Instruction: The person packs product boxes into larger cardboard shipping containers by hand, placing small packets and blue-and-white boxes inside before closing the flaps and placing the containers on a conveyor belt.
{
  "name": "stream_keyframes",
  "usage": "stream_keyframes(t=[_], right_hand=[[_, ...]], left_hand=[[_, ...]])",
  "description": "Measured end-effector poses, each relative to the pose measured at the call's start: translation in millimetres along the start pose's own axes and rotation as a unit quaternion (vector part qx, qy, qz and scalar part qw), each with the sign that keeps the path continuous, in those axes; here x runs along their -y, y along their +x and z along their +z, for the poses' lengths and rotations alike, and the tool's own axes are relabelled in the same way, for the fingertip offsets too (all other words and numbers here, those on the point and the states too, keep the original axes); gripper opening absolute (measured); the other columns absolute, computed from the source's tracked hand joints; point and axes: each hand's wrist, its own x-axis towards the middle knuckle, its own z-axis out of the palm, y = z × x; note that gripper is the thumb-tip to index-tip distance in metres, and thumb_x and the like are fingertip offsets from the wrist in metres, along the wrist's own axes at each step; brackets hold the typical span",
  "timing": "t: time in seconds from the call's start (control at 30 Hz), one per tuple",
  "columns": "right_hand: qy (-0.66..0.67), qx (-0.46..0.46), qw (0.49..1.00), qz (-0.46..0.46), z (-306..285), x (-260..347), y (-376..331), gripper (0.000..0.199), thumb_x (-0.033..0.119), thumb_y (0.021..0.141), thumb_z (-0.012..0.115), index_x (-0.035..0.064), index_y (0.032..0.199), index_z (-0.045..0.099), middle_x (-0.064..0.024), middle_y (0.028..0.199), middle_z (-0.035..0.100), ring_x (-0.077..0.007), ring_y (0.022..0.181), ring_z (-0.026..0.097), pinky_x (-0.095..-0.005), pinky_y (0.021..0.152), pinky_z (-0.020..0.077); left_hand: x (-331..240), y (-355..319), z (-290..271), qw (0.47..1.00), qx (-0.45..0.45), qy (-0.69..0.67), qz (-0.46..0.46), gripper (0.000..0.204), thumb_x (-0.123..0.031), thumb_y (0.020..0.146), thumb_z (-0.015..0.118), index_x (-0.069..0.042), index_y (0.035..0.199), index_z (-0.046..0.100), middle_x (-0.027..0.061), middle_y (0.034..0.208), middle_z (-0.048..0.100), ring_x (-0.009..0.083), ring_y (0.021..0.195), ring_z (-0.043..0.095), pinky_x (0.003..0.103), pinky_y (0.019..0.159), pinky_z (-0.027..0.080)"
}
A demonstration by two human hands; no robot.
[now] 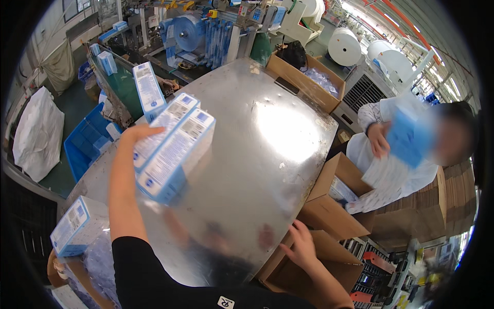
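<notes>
An open brown cardboard carton (309, 268) sits at 5 o'clock against the edge of the shiny, rounded sheet-metal desk (267, 134); its interior is in shadow and its contents cannot be made out. A second open brown carton (329, 203) just beyond it, at 4 o'clock, holds flat white-and-blue packs. A third open carton (303, 77) at 1 o'clock on the far desk edge holds a black bag and clear wrapped items. A blue plastic crate (85, 144) at 9 o'clock stands on the floor with a few small boxes in it. The left forearm rises from the lower edge towards 10 o'clock, wrist bent, and the left hand (135, 135) is clamped on a stack of long white-and-blue printed boxes (172, 149), held tilted above the desk at about 9 o'clock from its centre. The right arm enters at 5 o'clock; the right hand (301, 246) lies with fingers spread and apart, resting on the rim of the nearest carton and gripping nothing. One more white-and-blue box (77, 226) lies at 8 o'clock. A co-worker in white (396, 170) at 3 o'clock holds a blue pack.
</notes>
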Motion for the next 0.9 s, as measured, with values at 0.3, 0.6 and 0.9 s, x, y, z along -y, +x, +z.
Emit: stream_keyframes(t=[0.3, 0.6, 0.9], right_hand=[[-0.146, 0.145, 0.919, -0.337, 27, 74, 129, 0.083, 0.025, 0.069, 0.073, 0.0189, 0.139, 0.03, -0.0189, 0.142, 0.029, -0.0327, 0.13, 0.031, -0.0519, 0.103, 0.0268], [-0.143, -0.091, 0.88, -0.444, 28, 41, 18, 0.057, 0.018, 0.084, 0.057, 0.0355, 0.134, 0.036, -0.0131, 0.114, 0.049, -0.0263, 0.103, 0.05, -0.0414, 0.085, 0.0387], [0.504, -0.421, 0.755, -0.008, -146, -63, -225, 0.046, 0.022, 0.083, 0.051, 0.0186, 0.128, 0.043, -0.0146, 0.116, 0.05, -0.0277, 0.102, 0.051, -0.0411, 0.085, 0.0405]], left_hand=[[-30, -86, 154, 0.907, 0.37, 0.064, 0.192, 0.062, -0.038, 0.074, 0.072, -0.002, 0.121, 0.054, 0.0141, 0.109, 0.061, 0.0208, 0.098, 0.058, 0.029, 0.086, 0.045], [-111, -175, 257, 0.871, -0.059, 0.382, 0.303, 0.093, -0.038, 0.064, 0.072, -0.015, 0.141, 0.026, 0.0199, 0.117, 0.048, 0.038, 0.108, 0.047, 0.046, 0.088, 0.04], [-122, -238, 278, 0.709, -0.157, 0.206, 0.656, 0.092, -0.01, 0.053, 0.077, -0.011, 0.135, 0.035, 0.0206, 0.124, 0.041, 0.0386, 0.111, 0.043, 0.044, 0.093, 0.035]])
